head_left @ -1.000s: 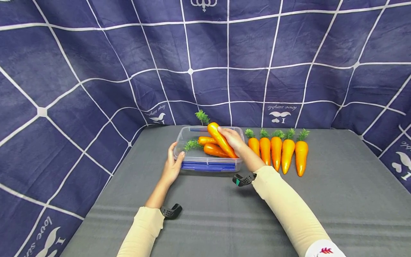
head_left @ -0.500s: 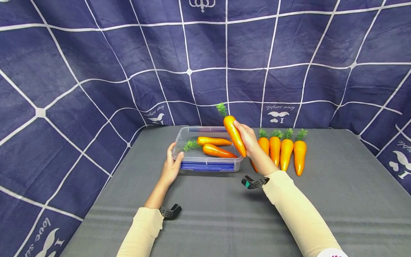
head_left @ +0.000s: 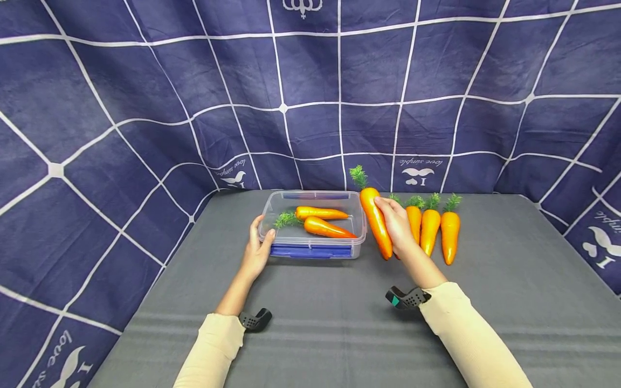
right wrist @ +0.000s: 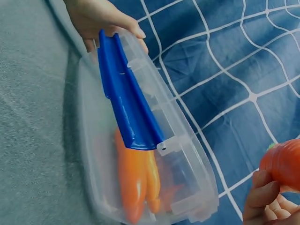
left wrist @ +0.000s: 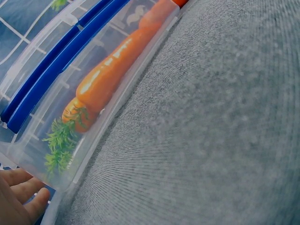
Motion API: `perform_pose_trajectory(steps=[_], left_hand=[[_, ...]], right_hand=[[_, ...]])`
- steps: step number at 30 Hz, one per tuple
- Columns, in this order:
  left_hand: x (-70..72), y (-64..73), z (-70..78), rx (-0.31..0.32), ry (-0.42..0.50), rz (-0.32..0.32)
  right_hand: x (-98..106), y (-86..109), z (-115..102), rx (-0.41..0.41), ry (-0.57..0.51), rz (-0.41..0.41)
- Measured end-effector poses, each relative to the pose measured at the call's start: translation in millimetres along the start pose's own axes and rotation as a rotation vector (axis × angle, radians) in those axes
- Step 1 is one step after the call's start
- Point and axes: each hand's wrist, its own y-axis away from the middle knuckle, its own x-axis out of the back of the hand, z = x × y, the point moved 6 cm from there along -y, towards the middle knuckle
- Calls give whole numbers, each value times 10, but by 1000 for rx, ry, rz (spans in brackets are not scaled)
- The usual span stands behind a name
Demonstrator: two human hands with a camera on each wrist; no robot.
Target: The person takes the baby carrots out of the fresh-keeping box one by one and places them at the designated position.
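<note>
A clear plastic box (head_left: 310, 242) with a blue clip (right wrist: 126, 98) stands on the table, its top uncovered. My left hand (head_left: 256, 250) grips the box's left end, thumb over the near corner. Two orange carrots lie inside: the far carrot (head_left: 322, 213) and the near carrot (head_left: 329, 228), with green leaves toward the left. Just beyond the box's right end, my right hand (head_left: 397, 223) holds another carrot (head_left: 375, 218), leafy top up and away from me. In the right wrist view, only part of that carrot (right wrist: 283, 164) shows above the curled fingers.
Right of the box, several carrots stand in a row with leaves at the back; the rightmost carrot (head_left: 450, 237) is fully visible. Others are partly hidden behind my right hand. A dark blue checked cloth (head_left: 310, 129) hangs behind the grey table (head_left: 320, 323).
My right hand has lifted a carrot up out of the box and carried it right, past the box's right end. My left hand has stayed at the box.
</note>
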Motion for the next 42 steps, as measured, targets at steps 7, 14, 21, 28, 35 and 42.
perform_pose_trajectory(steps=[7, 14, 21, 28, 35, 42], left_hand=[[1, -12, 5, 0, 1, -4], [4, -29, 0, 4, 7, -3], [20, -21, -18, 11, 4, 0], [20, -24, -4, -3, -6, 7], [20, -17, -6, 10, -9, 3], [0, -8, -16, 19, -9, -3]], right_hand=[[158, 130, 33, 20, -92, 76], [327, 219, 73, 19, -129, 132], [453, 300, 196, -37, 1, 138], [537, 427, 350, -170, 136, 83], [536, 525, 518, -223, 264, 3], [493, 576, 658, -242, 299, -44]])
